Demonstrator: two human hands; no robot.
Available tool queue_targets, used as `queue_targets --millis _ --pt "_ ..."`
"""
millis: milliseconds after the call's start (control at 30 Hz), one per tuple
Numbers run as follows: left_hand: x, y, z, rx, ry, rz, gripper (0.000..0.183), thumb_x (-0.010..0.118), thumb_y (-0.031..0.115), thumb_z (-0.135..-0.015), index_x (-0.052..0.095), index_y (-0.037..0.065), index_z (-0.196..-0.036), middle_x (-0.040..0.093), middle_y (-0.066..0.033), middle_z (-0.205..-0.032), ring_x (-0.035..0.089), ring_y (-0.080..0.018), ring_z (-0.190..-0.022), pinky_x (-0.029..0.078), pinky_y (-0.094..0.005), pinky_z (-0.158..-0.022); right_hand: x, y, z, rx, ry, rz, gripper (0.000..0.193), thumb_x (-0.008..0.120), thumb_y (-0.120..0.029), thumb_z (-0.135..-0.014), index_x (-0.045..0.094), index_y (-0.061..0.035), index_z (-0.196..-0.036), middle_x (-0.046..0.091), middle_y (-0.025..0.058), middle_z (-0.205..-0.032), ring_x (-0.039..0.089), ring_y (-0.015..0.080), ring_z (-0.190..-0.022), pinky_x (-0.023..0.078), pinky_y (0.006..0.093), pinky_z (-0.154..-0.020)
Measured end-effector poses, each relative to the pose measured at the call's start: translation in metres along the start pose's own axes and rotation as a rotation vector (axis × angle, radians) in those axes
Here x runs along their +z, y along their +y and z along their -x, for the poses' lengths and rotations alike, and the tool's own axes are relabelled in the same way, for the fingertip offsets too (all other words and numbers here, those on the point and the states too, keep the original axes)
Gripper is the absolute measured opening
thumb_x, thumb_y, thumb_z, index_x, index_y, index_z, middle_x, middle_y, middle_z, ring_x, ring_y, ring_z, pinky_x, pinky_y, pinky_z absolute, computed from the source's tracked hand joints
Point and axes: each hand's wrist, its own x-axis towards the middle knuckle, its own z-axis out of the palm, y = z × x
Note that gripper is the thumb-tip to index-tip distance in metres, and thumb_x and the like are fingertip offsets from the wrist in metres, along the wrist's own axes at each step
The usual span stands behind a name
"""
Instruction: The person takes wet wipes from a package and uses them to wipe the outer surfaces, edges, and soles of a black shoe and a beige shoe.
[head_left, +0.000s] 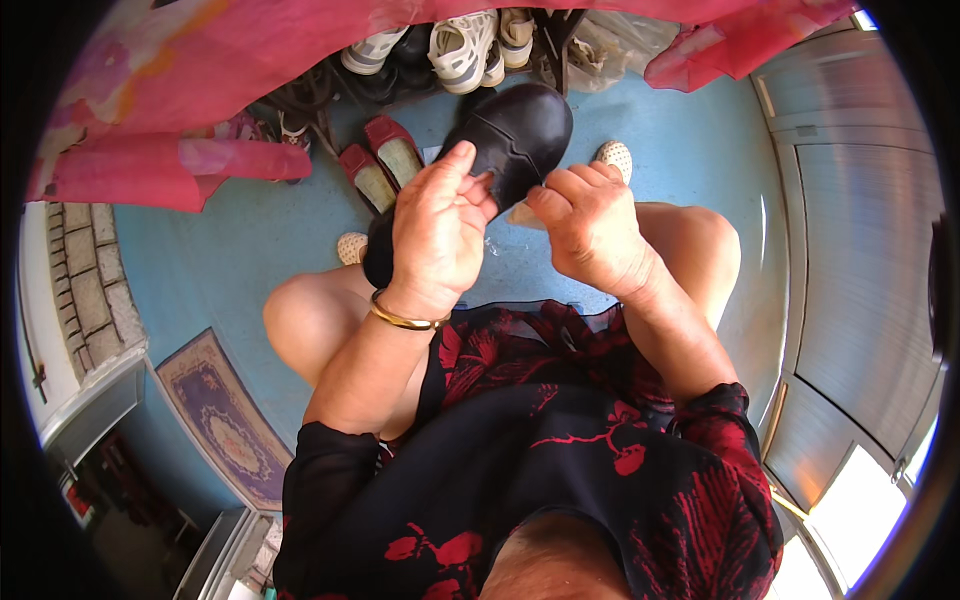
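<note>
A black leather shoe [522, 130] is held up over the floor between my knees, its rounded toe pointing away to the upper right. My left hand [440, 230], with a gold bangle at the wrist, is wrapped round the shoe's middle, thumb raised along its side. The heel end shows dark beside my left wrist. At the right edge of the shoe's opening, my right hand [592, 222] is closed in a fist, thumb and forefinger pinched against the rim. Whatever may be in that pinch is hidden.
Red flat shoes [385, 150] stand on the blue floor [220, 270] beyond the held shoe. A rack holds several sneakers [463, 50], below a pink cloth [250, 60]. A patterned rug [225, 415] lies at left. Grey panelled doors [860, 230] line the right.
</note>
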Motion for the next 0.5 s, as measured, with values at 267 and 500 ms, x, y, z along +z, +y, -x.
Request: queue_targets --millis 267,500 --pt "0.000 -0.005 0.000 -0.014 -0.086 0.022 0.016 0.052 0.015 -0.093 0.060 0.001 -0.095 0.063 -0.0084 -0.090 0.060 -0.0167 -0.084 0.048 -0.0282 -0.076 0.001 -0.005 -0.017 0.075 0.443 -0.115 0.030 0.063 0.008 -0.062 0.063 -0.0038 -0.089 0.057 0.0090 -0.072 0.054 0.0271 -0.059 0.044 0.0350 -0.052" --pt "0.005 0.013 -0.004 0.004 -0.045 0.039 0.016 0.051 0.016 -0.093 0.058 0.002 -0.092 0.063 -0.0066 -0.084 0.059 -0.0166 -0.081 0.050 -0.0320 -0.076 0.027 -0.008 -0.001 -0.093 0.208 0.102 0.030 0.061 -0.007 -0.061 0.061 -0.0027 -0.091 0.050 0.0028 -0.070 0.047 0.0192 -0.058 0.038 0.0310 -0.053"
